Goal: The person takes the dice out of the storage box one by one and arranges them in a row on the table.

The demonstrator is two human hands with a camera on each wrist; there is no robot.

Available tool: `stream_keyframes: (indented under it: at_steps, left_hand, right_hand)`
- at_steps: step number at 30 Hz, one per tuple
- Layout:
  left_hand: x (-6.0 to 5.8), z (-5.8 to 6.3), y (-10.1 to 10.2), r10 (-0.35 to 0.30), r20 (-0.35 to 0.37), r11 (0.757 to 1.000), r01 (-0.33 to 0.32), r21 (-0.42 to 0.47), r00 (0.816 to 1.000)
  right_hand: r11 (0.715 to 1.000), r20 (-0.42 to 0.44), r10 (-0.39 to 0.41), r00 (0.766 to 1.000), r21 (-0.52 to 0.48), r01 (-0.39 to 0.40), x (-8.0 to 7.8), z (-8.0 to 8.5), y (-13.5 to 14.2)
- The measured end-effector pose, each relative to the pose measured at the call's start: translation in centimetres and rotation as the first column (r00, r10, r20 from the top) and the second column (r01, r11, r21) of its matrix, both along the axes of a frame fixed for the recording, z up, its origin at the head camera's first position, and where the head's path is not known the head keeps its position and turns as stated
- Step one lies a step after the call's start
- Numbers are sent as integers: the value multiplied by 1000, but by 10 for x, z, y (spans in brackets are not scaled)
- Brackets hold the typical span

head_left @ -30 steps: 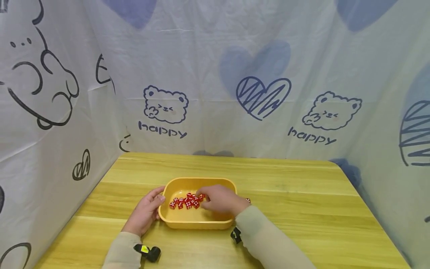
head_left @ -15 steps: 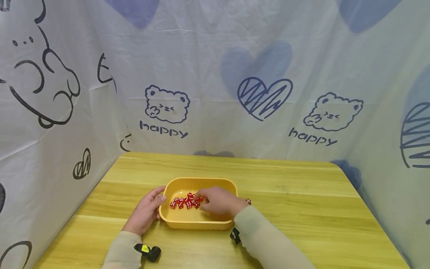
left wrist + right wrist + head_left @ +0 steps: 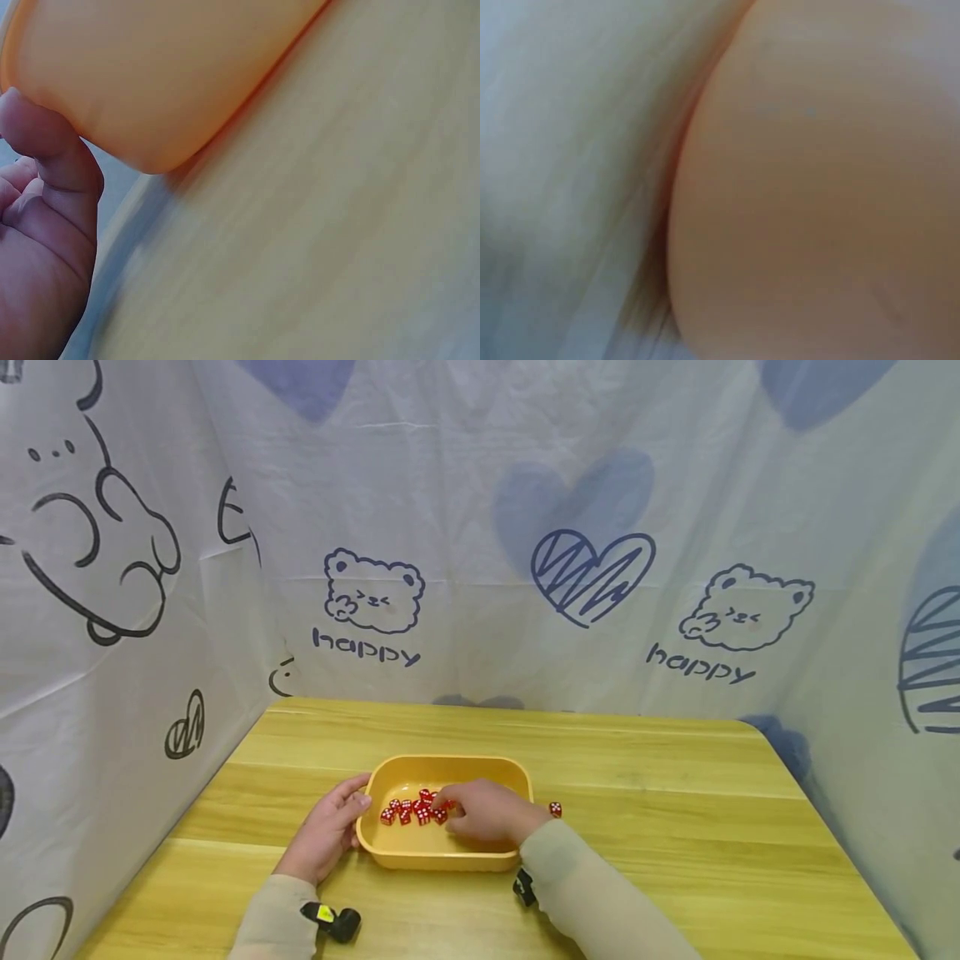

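A yellow-orange plastic tray (image 3: 450, 862) stands on the table in the head view, with several red dice (image 3: 406, 812) grouped in its left and middle part. My left hand (image 3: 326, 831) holds the tray's left end, thumb at the rim; the left wrist view shows this thumb (image 3: 49, 142) against the tray wall (image 3: 165, 97). Inside the tray my right hand (image 3: 487, 810) is bent down, its index finger and thumb at the right side of the dice. Whether a die is pinched between them is hidden. The right wrist view shows the tray's outer wall (image 3: 810, 195), not the hand.
A single red die (image 3: 555, 809) lies on the wood-grain table (image 3: 675, 827), just right of the tray. Printed white curtains (image 3: 480, 568) stand behind the table and at its sides. Black wrist cameras (image 3: 333, 923) sit at both cuffs.
My right hand has shifted very slightly left among the dice, and the die outside the tray shows more fully. The left hand keeps its hold on the tray.
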State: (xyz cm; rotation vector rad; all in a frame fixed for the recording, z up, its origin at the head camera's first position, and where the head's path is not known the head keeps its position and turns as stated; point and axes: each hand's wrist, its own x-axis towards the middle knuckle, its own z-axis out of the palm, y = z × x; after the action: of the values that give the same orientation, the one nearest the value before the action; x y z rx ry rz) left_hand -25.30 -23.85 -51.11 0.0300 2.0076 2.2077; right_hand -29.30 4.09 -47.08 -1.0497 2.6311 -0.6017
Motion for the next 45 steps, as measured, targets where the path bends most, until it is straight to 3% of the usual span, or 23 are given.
stream_keyframes:
  at_steps: [14, 24, 35, 45]
  left_hand:
    - [0, -1, 0, 2, -1, 1000, -2, 3, 1000]
    - [-1, -1, 1, 4, -13, 1000, -4, -7, 1000]
    - [-1, 1, 1, 12, -6, 1000, -12, -7, 1000]
    - [-1, 0, 1, 9, 0, 1000, -9, -15, 1000]
  right_hand:
    - [1000, 32, 4, 999, 18, -5, 3, 1, 1]
    - [999, 8, 13, 1000, 30, -13, 1, -1, 1]
    - [998, 32, -10, 999, -68, 12, 4, 13, 5]
    - [992, -32, -49, 998, -121, 44, 1, 17, 17]
